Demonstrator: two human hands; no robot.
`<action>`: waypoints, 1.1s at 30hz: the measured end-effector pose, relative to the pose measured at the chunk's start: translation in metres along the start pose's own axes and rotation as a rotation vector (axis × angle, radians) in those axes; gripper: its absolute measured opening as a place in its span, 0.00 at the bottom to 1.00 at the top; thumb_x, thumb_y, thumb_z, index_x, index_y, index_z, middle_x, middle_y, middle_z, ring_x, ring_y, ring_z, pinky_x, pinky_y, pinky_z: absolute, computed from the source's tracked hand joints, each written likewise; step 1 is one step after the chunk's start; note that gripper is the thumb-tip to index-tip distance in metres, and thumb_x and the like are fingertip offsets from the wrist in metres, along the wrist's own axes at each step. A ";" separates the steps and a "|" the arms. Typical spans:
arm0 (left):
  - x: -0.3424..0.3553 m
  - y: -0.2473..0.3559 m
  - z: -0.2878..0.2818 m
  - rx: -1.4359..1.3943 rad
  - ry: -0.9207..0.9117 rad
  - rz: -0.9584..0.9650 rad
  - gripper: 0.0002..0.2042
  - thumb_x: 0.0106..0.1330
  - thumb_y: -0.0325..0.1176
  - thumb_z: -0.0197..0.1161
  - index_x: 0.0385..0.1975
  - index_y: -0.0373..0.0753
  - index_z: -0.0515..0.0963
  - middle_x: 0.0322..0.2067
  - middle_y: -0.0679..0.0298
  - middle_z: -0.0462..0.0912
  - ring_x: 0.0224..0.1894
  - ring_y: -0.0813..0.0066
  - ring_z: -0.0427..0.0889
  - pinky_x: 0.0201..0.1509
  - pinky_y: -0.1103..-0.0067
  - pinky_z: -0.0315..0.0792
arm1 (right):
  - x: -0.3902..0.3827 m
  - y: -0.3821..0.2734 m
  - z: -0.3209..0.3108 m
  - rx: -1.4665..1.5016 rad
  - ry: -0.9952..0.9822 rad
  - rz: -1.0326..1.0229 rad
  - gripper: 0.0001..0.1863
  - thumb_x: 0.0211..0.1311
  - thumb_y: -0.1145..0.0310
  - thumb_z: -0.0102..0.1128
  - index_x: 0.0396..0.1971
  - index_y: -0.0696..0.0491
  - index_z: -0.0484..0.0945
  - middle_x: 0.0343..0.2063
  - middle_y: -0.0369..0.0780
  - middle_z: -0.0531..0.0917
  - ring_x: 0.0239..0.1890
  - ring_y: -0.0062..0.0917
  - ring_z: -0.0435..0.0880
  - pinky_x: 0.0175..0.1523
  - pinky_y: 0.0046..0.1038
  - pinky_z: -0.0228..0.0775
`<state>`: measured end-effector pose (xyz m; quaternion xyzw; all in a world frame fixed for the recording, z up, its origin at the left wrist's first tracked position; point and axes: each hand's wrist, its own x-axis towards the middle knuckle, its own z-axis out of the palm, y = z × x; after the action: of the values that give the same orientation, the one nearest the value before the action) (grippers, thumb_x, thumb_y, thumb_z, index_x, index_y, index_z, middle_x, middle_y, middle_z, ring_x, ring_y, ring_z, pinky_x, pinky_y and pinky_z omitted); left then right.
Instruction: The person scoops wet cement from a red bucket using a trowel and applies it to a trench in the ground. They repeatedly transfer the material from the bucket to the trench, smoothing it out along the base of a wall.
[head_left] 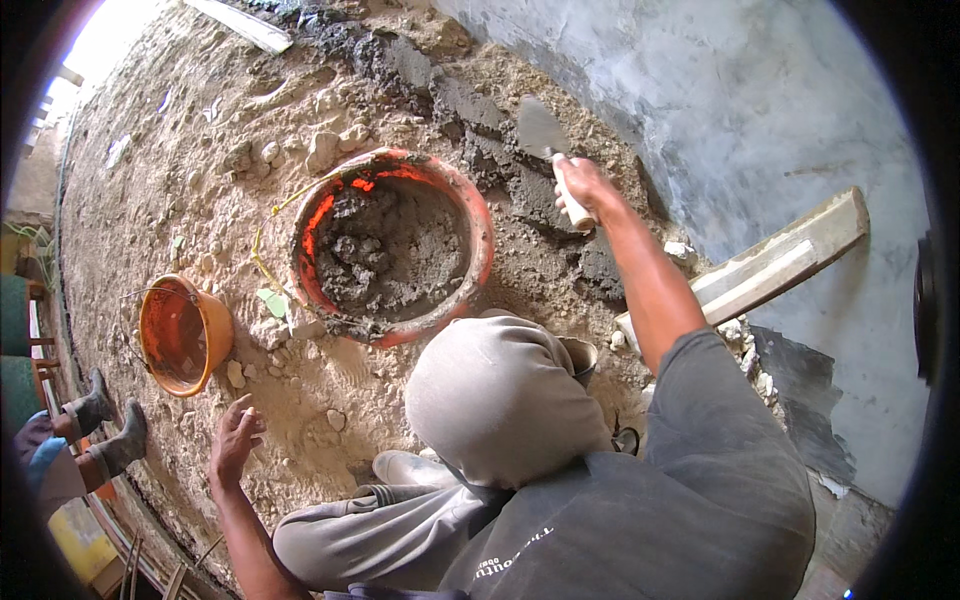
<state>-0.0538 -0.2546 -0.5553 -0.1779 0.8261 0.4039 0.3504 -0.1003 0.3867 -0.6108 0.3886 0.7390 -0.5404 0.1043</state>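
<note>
While right grip (584, 188) clasps trowel handle (577, 211) | blade (540, 129) projects ahead

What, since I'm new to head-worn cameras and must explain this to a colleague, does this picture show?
There is no machine here: these are a person's two bare hands, seen from above by a wide camera worn on the head, so edges look bent. The right hand grips a trowel by its handle. The left hand holds nothing visible. On the rough ground stand a big orange-red tub with wet-looking grey mix and a smaller orange bucket. The boots at far left belong to someone else.
</note>
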 end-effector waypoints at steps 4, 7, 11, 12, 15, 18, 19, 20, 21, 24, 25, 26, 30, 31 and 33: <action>-0.001 0.000 0.006 -0.027 0.003 0.026 0.20 0.69 0.40 0.51 0.59 0.42 0.64 0.40 0.64 0.76 0.37 0.78 0.76 0.38 0.80 0.72 | 0.024 0.021 0.033 -0.141 -0.044 -0.002 0.21 0.69 0.56 0.37 0.40 0.62 0.66 0.22 0.41 0.74 0.14 0.23 0.75 0.15 0.24 0.70; -0.002 -0.007 0.001 -0.076 -0.001 0.030 0.21 0.69 0.40 0.52 0.59 0.42 0.64 0.40 0.65 0.76 0.37 0.79 0.75 0.39 0.80 0.72 | 0.000 0.060 0.053 -0.077 0.108 0.038 0.21 0.67 0.57 0.39 0.40 0.63 0.64 0.20 0.43 0.74 0.14 0.26 0.76 0.14 0.29 0.68; 0.001 -0.009 0.005 -0.084 0.028 -0.038 0.20 0.69 0.40 0.52 0.59 0.43 0.64 0.40 0.65 0.76 0.36 0.79 0.74 0.39 0.81 0.71 | -0.014 0.133 0.048 -0.197 0.213 0.011 0.21 0.68 0.57 0.39 0.42 0.64 0.62 0.22 0.46 0.75 0.14 0.29 0.77 0.14 0.32 0.68; -0.002 -0.015 0.001 -0.067 0.016 -0.038 0.21 0.69 0.41 0.51 0.59 0.44 0.64 0.40 0.66 0.75 0.37 0.79 0.74 0.39 0.80 0.71 | -0.033 0.129 0.056 -0.130 0.198 0.031 0.23 0.67 0.54 0.39 0.43 0.63 0.62 0.23 0.47 0.75 0.15 0.31 0.77 0.16 0.34 0.70; 0.005 -0.021 -0.003 -0.041 -0.037 -0.010 0.21 0.69 0.42 0.51 0.60 0.46 0.63 0.41 0.65 0.74 0.37 0.78 0.75 0.39 0.80 0.71 | -0.058 0.144 0.060 -0.230 0.326 0.009 0.25 0.66 0.52 0.39 0.42 0.63 0.64 0.24 0.51 0.79 0.28 0.38 0.82 0.33 0.38 0.73; 0.006 -0.024 -0.004 -0.037 -0.057 -0.010 0.21 0.69 0.42 0.51 0.60 0.46 0.63 0.41 0.65 0.74 0.37 0.78 0.75 0.39 0.79 0.71 | -0.061 0.147 0.075 -0.088 0.388 0.066 0.27 0.67 0.49 0.35 0.42 0.62 0.65 0.23 0.51 0.77 0.28 0.36 0.81 0.32 0.38 0.72; 0.007 -0.028 -0.006 -0.039 -0.058 -0.008 0.21 0.69 0.42 0.51 0.60 0.46 0.63 0.41 0.65 0.73 0.36 0.78 0.75 0.39 0.79 0.71 | -0.060 0.137 0.084 0.122 0.358 0.124 0.27 0.67 0.49 0.34 0.42 0.62 0.66 0.22 0.50 0.77 0.28 0.35 0.81 0.32 0.37 0.72; 0.006 -0.031 -0.007 -0.041 -0.057 -0.007 0.21 0.69 0.42 0.51 0.60 0.46 0.63 0.41 0.65 0.73 0.36 0.78 0.75 0.39 0.79 0.71 | -0.059 0.130 0.091 0.331 0.323 0.182 0.28 0.66 0.48 0.33 0.41 0.62 0.66 0.22 0.50 0.77 0.27 0.35 0.81 0.31 0.37 0.72; 0.012 -0.028 -0.002 -0.043 -0.069 0.004 0.21 0.69 0.42 0.51 0.60 0.46 0.63 0.41 0.65 0.74 0.36 0.78 0.75 0.39 0.80 0.71 | -0.019 0.158 0.085 0.246 0.357 0.078 0.28 0.66 0.48 0.33 0.38 0.61 0.69 0.20 0.46 0.76 0.23 0.34 0.80 0.27 0.37 0.71; 0.006 -0.032 -0.008 -0.027 -0.048 -0.025 0.21 0.69 0.42 0.51 0.60 0.46 0.63 0.41 0.65 0.74 0.36 0.78 0.75 0.39 0.80 0.71 | -0.006 0.088 0.108 0.420 0.314 0.040 0.26 0.67 0.51 0.34 0.36 0.62 0.68 0.18 0.43 0.74 0.15 0.29 0.76 0.18 0.32 0.72; 0.003 -0.035 -0.011 -0.025 -0.045 -0.038 0.21 0.69 0.42 0.51 0.60 0.46 0.64 0.41 0.65 0.74 0.36 0.78 0.75 0.40 0.80 0.71 | -0.015 0.052 0.113 0.433 0.272 0.100 0.25 0.68 0.52 0.33 0.37 0.63 0.67 0.17 0.42 0.73 0.14 0.28 0.76 0.14 0.30 0.71; 0.005 -0.033 -0.008 -0.023 -0.061 -0.033 0.21 0.69 0.42 0.51 0.60 0.46 0.64 0.41 0.65 0.74 0.36 0.78 0.75 0.40 0.80 0.71 | 0.002 0.047 0.112 0.436 0.271 0.071 0.24 0.68 0.53 0.33 0.37 0.62 0.66 0.17 0.41 0.72 0.13 0.27 0.75 0.12 0.26 0.70; 0.009 -0.031 -0.004 -0.019 -0.037 -0.052 0.20 0.69 0.41 0.51 0.60 0.47 0.64 0.41 0.65 0.75 0.37 0.78 0.75 0.40 0.80 0.71 | 0.022 0.014 0.108 0.028 0.096 -0.071 0.25 0.70 0.52 0.32 0.41 0.62 0.67 0.23 0.44 0.77 0.20 0.27 0.77 0.21 0.31 0.69; 0.010 -0.031 -0.006 -0.035 -0.044 -0.051 0.20 0.69 0.42 0.51 0.60 0.47 0.64 0.41 0.65 0.75 0.37 0.78 0.75 0.40 0.80 0.71 | 0.020 0.013 0.106 0.009 0.079 -0.043 0.23 0.70 0.54 0.34 0.41 0.62 0.67 0.22 0.42 0.75 0.20 0.26 0.76 0.23 0.32 0.69; 0.011 -0.029 -0.006 -0.046 -0.041 -0.041 0.20 0.69 0.42 0.51 0.60 0.47 0.64 0.41 0.65 0.75 0.37 0.79 0.74 0.40 0.80 0.71 | 0.007 0.027 0.097 0.025 0.113 0.016 0.24 0.69 0.52 0.36 0.40 0.62 0.68 0.26 0.46 0.77 0.20 0.30 0.78 0.24 0.35 0.71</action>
<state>-0.0474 -0.2767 -0.5765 -0.1945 0.8053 0.4193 0.3714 -0.1122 0.3081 -0.6728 0.4255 0.7338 -0.5260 0.0621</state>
